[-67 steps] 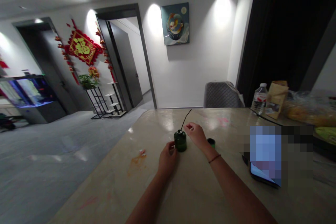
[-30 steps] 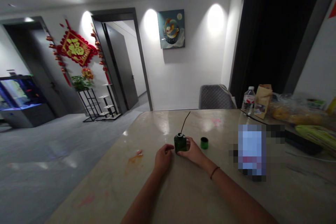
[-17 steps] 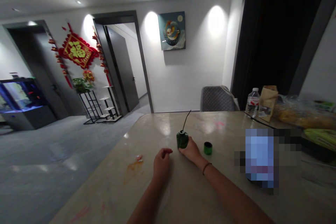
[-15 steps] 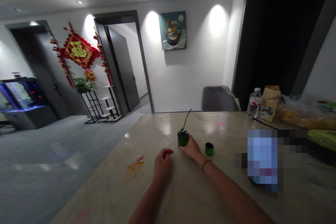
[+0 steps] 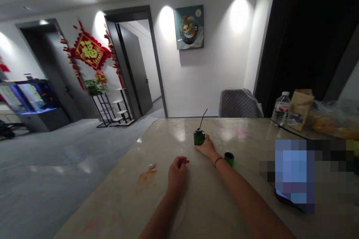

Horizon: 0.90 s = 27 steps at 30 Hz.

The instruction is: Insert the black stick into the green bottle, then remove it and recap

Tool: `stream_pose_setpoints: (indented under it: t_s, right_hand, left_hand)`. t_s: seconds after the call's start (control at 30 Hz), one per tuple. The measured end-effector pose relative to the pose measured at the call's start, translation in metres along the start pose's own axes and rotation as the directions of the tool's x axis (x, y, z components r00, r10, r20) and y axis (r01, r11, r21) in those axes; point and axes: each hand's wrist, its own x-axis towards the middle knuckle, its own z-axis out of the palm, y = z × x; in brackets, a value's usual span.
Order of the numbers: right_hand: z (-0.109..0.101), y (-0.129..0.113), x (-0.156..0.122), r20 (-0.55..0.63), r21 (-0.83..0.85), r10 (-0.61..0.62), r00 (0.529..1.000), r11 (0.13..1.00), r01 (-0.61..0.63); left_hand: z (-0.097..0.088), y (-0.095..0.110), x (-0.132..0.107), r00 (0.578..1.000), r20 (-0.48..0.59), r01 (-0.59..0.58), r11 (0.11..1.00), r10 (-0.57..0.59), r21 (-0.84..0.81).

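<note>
My right hand is wrapped round the right side of a small dark green bottle, which is upright near the middle of the table. A thin black stick leans out of the bottle's neck, tilted to the right. Whether the bottle's base touches the tabletop, I cannot tell. Close to my right wrist stands a short green cap, its dark opening facing up; my forearm partly covers it. My left hand rests on the table nearer to me, fingers loosely curled in, nothing visible in them.
The stone-look table has an orange stain and small white-and-red bits left of my left hand. To the right are a blurred-out device, a water bottle, a paper bag and a cable. A grey chair stands behind.
My right hand has pushed the green bottle a little farther from me. The view has turned slightly left, shifting everything rightward. The left hand stays about where it was.
</note>
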Motion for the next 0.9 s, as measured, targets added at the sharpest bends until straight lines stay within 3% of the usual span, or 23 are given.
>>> stream_pose_setpoints:
  t_s: [0.13, 0.2, 0.5, 0.7, 0.9]
  right_hand:
    - [0.004, -0.011, -0.007, -0.157, -0.089, 0.115, 0.981, 0.987, -0.130]
    - [0.005, -0.014, -0.010, -0.180, -0.096, 0.119, 0.977, 0.986, -0.138]
    - [0.005, -0.008, -0.011, -0.177, -0.084, 0.043, 0.983, 0.995, -0.058]
    - [0.001, -0.005, -0.007, -0.017, -0.085, 0.024, 1.000, 0.996, -0.025]
    - [-0.001, -0.002, -0.008, -0.029, -0.026, 0.009, 1.000, 1.000, -0.009]
  left_hand:
    - [0.000, 0.002, -0.001, 1.000, -0.012, 0.002, 1.000, -0.002, 0.002]
    - [0.000, 0.004, -0.001, 1.000, -0.011, -0.003, 1.000, 0.003, 0.012]
    - [-0.001, 0.007, -0.002, 1.000, 0.015, -0.017, 0.998, 0.017, 0.060]
    - [-0.002, 0.006, -0.002, 0.998, 0.040, -0.048, 0.985, 0.042, 0.168]
    - [-0.002, 0.010, -0.003, 0.999, 0.037, -0.043, 0.978, 0.036, 0.203]
